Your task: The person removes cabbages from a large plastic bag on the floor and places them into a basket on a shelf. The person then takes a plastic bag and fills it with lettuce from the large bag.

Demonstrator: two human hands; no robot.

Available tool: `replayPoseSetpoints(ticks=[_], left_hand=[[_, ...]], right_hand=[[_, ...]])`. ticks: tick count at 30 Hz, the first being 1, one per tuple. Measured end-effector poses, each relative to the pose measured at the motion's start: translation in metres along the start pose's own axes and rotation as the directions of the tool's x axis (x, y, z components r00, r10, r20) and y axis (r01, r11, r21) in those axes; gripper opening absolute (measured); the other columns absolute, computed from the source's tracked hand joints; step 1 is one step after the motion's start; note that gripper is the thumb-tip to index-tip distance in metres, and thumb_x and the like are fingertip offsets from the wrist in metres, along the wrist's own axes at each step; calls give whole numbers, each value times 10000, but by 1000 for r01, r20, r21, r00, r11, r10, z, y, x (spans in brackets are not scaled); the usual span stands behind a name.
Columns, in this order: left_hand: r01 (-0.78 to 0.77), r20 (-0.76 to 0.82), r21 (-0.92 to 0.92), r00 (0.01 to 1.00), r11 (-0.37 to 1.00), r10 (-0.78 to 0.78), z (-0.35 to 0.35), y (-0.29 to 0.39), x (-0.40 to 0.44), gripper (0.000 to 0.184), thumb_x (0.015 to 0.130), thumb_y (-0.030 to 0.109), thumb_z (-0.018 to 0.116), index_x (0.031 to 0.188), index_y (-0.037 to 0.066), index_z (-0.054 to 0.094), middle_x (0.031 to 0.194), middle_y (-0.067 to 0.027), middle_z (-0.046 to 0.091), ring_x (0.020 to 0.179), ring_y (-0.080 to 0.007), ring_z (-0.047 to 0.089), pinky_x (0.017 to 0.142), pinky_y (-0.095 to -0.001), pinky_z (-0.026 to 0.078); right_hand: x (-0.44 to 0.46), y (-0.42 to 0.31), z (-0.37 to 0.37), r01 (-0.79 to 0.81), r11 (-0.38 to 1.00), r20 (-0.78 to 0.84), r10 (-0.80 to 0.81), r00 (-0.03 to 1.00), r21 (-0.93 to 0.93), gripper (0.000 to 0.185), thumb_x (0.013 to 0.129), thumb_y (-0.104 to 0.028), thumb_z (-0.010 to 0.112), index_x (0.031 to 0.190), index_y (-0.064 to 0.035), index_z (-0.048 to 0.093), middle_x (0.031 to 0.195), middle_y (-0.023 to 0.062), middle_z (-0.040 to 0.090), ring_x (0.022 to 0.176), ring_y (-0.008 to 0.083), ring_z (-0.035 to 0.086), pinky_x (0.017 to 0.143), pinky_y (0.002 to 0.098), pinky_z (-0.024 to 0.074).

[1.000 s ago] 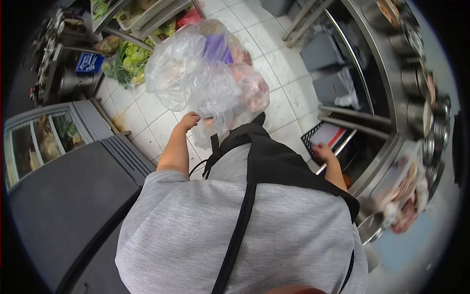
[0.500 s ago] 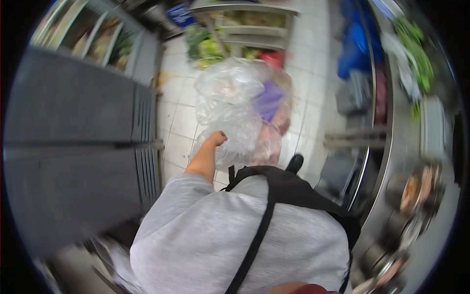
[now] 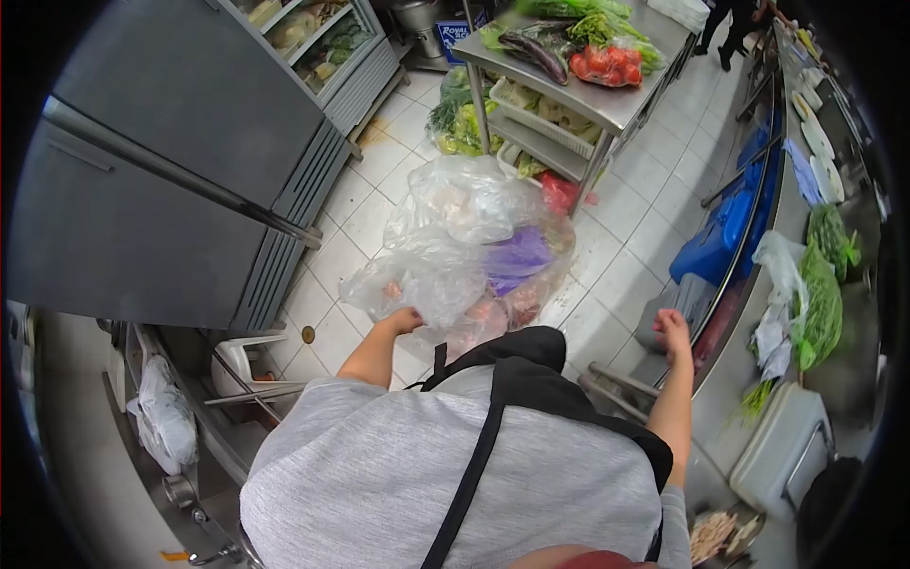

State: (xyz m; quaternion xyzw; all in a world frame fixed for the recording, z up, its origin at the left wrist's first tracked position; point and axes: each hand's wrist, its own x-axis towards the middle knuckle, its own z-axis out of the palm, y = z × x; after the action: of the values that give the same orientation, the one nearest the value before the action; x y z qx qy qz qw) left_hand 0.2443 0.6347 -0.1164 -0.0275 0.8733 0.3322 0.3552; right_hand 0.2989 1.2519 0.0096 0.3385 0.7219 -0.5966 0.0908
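Floor [image 3: 626,213] separates plastic bags [image 3: 455,213] by left hand [image 3: 408,320] from counter edge [image 3: 746,296].

One left hand [image 3: 408,321], one right hand [image 3: 672,332], clear bags [image 3: 464,204] overlapping, exact count unclear, one purple bag [image 3: 517,258], one red bag [image 3: 559,192], one tomato bag [image 3: 609,68], two white baskets [image 3: 542,119], one floor drain [image 3: 308,334], one co-worker [image 3: 728,33].

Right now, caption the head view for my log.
Left hand at clear plastic bags on white floor tiles; right hand raised beside the counter.
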Motion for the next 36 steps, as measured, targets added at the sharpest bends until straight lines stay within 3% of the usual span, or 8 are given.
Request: replayPoseSetpoints(ticks=[3, 9, 14, 20, 22, 28, 32, 36], left_hand=[[228, 124, 170, 960, 959, -251, -9, 23, -6, 403, 714, 421, 577, 710, 21, 628, 550, -89, 583, 496, -214, 563, 508, -344, 460], [448, 134, -31, 887, 893, -441, 9, 112, 86, 245, 728, 221, 602, 882, 30, 625, 702, -90, 605, 563, -189, 575, 507, -331, 481], [39, 117, -20, 992, 999, -36, 24, 254, 205, 261, 699, 224, 622, 875, 32, 605, 764, -96, 614, 595, -186, 577, 550, -325, 475], [-445, 235, 103, 880, 890, 413, 24, 474, 275, 251, 752, 227, 627, 905, 33, 584, 798, -95, 609, 750, -176, 569, 678, -295, 457], [-456, 260, -219, 825, 863, 502, 58, 501, 331, 262, 779, 224, 613, 959, 39, 571, 834, -70, 603, 764, -156, 558, 692, -288, 451], [-416, 539, -385, 623, 824, 567, 79, 651, 334, 273, 809, 237, 587, 1000, 45, 553, 909, -48, 593, 838, -147, 539, 754, -272, 431], [-514, 545, -139, 674, 847, 498, 67, 714, 355, 304, 825, 265, 572, 1034, 45, 548, 927, -59, 591, 880, -147, 531, 783, -275, 420], [-515, 350, -260, 738, 817, 577, 29, 776, 367, 293, 831, 232, 569, 1049, 39, 543, 945, -51, 586, 892, -126, 522, 800, -259, 409]], right_hand=[[32, -3, -11, -108, 994, 131, 110, 985, -23, 184, 817, -315, 541, 909, -157, 527, 823, -35, 557, 742, 80, 523, 607, 258, 401], [116, -24, -48, -131, 979, 109, 150, 983, -159, 177, 800, -290, 559, 888, -139, 530, 781, -20, 561, 679, 86, 532, 561, 250, 407], [180, -42, -91, -208, 960, 48, 220, 974, -190, 147, 798, -257, 560, 839, -121, 522, 733, -13, 549, 632, 100, 531, 491, 245, 374], [250, -46, -114, -223, 973, 38, 225, 974, -54, 163, 782, -236, 593, 853, -105, 527, 688, 1, 544, 581, 111, 524, 412, 232, 326], [269, -59, -119, -250, 939, 76, 274, 959, -235, 219, 756, -295, 609, 831, -96, 555, 708, 23, 580, 593, 117, 559, 406, 254, 364], [387, -87, -145, -80, 915, 233, 184, 955, -395, 303, 743, -344, 615, 898, -88, 569, 726, 30, 593, 582, 126, 560, 427, 285, 401], [473, -119, -178, 24, 919, 240, 77, 968, -393, 324, 746, -364, 606, 902, -82, 572, 726, 42, 599, 583, 137, 565, 465, 304, 428], [557, -179, -224, 171, 842, 183, -87, 979, -512, 333, 742, -376, 614, 893, -81, 576, 703, 42, 598, 576, 138, 563, 513, 303, 443]])
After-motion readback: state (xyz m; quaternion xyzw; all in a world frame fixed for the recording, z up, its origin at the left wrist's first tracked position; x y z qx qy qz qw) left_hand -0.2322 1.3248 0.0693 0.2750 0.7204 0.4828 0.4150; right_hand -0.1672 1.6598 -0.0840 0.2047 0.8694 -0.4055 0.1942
